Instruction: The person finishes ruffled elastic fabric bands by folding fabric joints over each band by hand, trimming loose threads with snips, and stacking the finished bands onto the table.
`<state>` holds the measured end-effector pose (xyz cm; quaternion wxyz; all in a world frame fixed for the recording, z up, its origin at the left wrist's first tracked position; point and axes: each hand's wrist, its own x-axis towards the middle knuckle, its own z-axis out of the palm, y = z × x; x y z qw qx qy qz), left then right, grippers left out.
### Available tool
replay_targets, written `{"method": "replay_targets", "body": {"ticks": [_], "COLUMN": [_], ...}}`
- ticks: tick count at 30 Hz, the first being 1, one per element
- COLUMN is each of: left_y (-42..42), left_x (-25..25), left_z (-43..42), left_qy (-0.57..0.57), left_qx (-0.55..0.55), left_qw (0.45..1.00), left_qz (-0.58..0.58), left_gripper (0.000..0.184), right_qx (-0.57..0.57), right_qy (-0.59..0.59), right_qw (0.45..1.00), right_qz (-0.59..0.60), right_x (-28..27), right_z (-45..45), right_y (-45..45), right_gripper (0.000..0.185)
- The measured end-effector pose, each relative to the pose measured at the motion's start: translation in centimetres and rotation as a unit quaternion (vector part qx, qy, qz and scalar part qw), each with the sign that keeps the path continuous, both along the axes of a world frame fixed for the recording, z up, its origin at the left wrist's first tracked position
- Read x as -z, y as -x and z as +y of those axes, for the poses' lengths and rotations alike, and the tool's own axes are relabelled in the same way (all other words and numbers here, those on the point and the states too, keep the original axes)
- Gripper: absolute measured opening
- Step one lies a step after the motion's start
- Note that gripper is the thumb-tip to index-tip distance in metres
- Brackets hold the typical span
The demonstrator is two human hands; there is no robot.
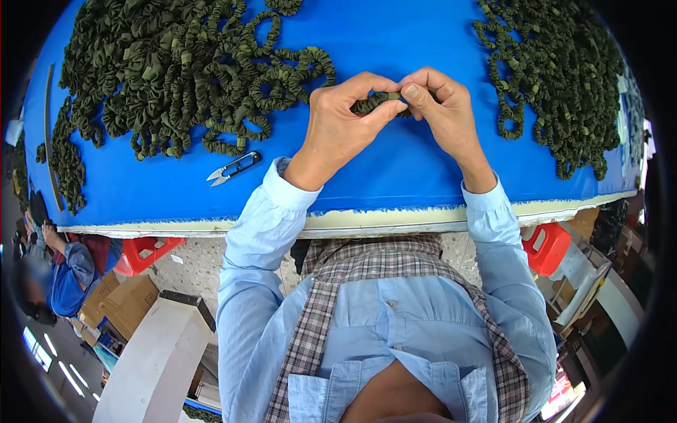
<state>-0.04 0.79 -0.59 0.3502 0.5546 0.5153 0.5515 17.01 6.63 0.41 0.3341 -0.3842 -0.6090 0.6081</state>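
A dark green scrunchie (367,104) is pinched between my two hands above the blue tabletop. My left hand (345,116) grips it with thumb and forefinger. From the other side, the thumb and fingers of my right hand (444,113) close on the same scrunchie near a lighter green patch. Part of the scrunchie is hidden behind my fingers. Left of my left wrist, thread snips (234,168) with a black handle lie on the blue cloth (395,180). A big heap of green scrunchies (169,77) spreads out to the left of my hands.
Another heap of scrunchies (571,92) covers the table's right side. A long thin strip (49,134) lies at the far left. Red stools (144,255) and cardboard boxes (130,303) stand below the table edge. Another person (74,275) is at the left.
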Motion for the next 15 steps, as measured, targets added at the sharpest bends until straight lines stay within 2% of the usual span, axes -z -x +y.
{"method": "replay_targets", "body": {"ticks": [5, 9, 15], "left_y": [0.6, 0.9, 1.1], "left_x": [-0.7, -0.5, -0.9], "left_z": [-0.1, -0.2, 0.0], "left_qy": [0.037, 0.071, 0.06], "left_qx": [-0.022, -0.005, 0.032], "left_qw": [0.999, 0.997, 0.995], "left_qz": [-0.001, -0.03, -0.074], "left_gripper": [0.013, 0.017, 0.02], "right_qx": [0.018, 0.042, 0.014], "right_qy": [-0.014, 0.037, 0.014], "right_qw": [1.0, 0.996, 0.999], "right_qz": [0.019, 0.071, 0.04], "right_x": [0.1, 0.3, 0.2], "right_z": [0.5, 0.7, 0.6], "right_y": [-0.3, -0.5, -0.4], "right_gripper": [0.019, 0.021, 0.021]}}
